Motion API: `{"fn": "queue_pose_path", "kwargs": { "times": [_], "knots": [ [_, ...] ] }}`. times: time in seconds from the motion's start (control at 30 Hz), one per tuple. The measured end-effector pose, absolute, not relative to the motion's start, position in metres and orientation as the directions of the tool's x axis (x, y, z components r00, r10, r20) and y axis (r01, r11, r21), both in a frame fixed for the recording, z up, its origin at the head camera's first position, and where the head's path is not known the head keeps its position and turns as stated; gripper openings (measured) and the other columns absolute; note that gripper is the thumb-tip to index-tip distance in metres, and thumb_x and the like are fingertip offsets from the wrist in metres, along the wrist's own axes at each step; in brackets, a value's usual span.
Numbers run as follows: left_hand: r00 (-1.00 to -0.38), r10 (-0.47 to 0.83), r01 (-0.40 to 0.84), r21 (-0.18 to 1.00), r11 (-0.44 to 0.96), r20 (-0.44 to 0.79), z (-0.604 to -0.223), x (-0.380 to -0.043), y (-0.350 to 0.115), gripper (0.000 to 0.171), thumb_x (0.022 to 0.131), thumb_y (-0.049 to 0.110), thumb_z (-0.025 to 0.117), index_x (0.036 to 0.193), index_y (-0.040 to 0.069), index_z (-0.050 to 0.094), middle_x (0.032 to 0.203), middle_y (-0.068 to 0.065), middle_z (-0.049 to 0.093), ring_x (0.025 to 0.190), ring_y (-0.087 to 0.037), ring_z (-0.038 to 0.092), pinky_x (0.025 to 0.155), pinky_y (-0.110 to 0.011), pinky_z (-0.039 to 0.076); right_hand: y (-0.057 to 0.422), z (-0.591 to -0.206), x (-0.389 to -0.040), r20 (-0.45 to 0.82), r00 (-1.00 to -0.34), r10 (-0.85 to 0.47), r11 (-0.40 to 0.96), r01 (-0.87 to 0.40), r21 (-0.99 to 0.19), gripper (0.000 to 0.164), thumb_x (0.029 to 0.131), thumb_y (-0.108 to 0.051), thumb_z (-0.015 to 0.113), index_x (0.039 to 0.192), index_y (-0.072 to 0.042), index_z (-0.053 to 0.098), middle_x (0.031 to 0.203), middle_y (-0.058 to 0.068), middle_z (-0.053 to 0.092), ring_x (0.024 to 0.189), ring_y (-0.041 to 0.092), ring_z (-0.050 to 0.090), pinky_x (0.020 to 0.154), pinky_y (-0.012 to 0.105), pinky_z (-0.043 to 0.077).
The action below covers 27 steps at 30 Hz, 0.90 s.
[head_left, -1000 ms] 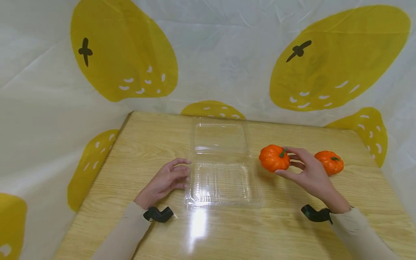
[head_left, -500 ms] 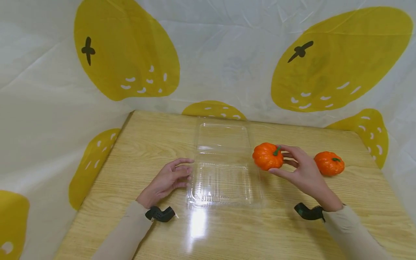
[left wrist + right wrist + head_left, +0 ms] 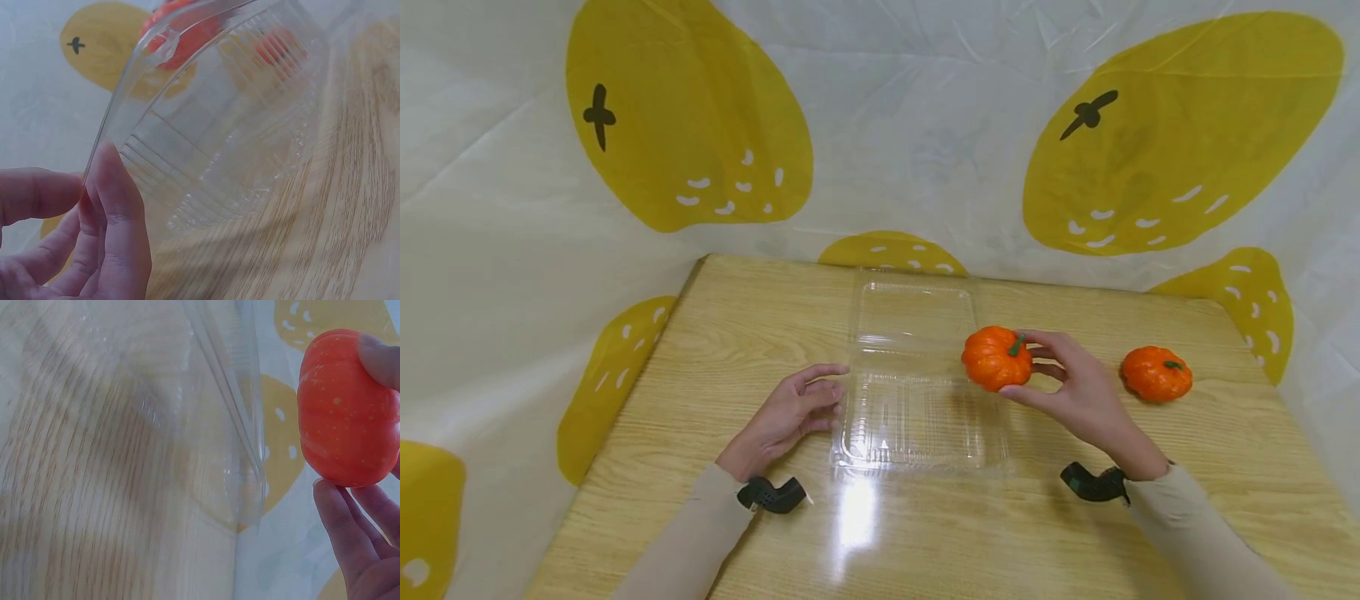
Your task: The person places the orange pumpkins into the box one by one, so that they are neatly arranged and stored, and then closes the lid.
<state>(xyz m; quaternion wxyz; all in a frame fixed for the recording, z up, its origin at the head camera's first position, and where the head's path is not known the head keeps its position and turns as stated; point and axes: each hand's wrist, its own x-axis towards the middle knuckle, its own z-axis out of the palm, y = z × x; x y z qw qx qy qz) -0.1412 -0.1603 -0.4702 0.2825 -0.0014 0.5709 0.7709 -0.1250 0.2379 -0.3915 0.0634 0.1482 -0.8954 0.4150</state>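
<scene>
A small orange pumpkin (image 3: 992,360) with a green stem is held by my right hand (image 3: 1081,402), thumb on one side and fingers on the other. It is raised over the right edge of a clear plastic clamshell container (image 3: 891,421), whose lid (image 3: 917,312) lies folded back towards the wall. At the container's left side, my left hand (image 3: 784,414) pinches the rim between thumb and fingers, as the left wrist view shows at the rim (image 3: 100,140). Through the plastic in that view, orange shapes show blurred.
A second orange pumpkin (image 3: 1156,374) rests on the wooden table (image 3: 760,325) to the right, beyond my right hand. White cloth (image 3: 917,150) printed with yellow fruit hangs behind and at the sides of the table. Each wrist wears a black camera mount (image 3: 771,495).
My right hand has carried the pumpkin leftward, from beside the container to over its right edge. My left hand has stayed at the container's left rim, which has shifted slightly right.
</scene>
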Motion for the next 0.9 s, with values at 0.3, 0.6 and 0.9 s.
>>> {"fn": "queue_pose_path", "kwargs": {
  "times": [0.3, 0.6, 0.9],
  "knots": [
    [-0.845, 0.424, -0.437, 0.878, -0.195, -0.326, -0.47, -0.141, -0.157, 0.052, 0.101, 0.009, 0.064, 0.15, 0.006, 0.047, 0.098, 0.005, 0.067, 0.083, -0.008, 0.065, 0.072, -0.024, 0.062, 0.224, -0.395, -0.124, 0.229, -0.938, -0.259, 0.582, -0.341, -0.738, 0.069, 0.079, -0.012, 0.091, 0.14, -0.014, 0.06, 0.129, 0.006, 0.061, 0.11, -0.012, 0.058, 0.091, 0.009, 0.056],
    [-0.847, 0.417, -0.432, 0.884, -0.18, -0.329, -0.471, -0.141, -0.156, 0.05, 0.102, 0.009, 0.063, 0.149, 0.007, 0.048, 0.095, 0.006, 0.067, 0.083, -0.008, 0.065, 0.072, -0.024, 0.062, 0.211, -0.403, -0.12, 0.214, -0.929, -0.303, 0.567, -0.356, -0.743, 0.07, 0.077, -0.015, 0.092, 0.14, -0.015, 0.061, 0.131, 0.005, 0.063, 0.111, -0.009, 0.058, 0.092, 0.01, 0.056],
    [-0.856, 0.408, -0.423, 0.885, -0.196, -0.319, -0.47, -0.141, -0.155, 0.048, 0.102, 0.008, 0.062, 0.148, 0.004, 0.048, 0.094, 0.006, 0.067, 0.083, -0.008, 0.066, 0.071, -0.024, 0.062, 0.195, -0.405, -0.118, 0.201, -0.92, -0.336, 0.531, -0.361, -0.767, 0.071, 0.074, -0.016, 0.094, 0.137, -0.016, 0.062, 0.133, 0.004, 0.064, 0.113, 0.001, 0.062, 0.093, 0.014, 0.058]
  ]
}}
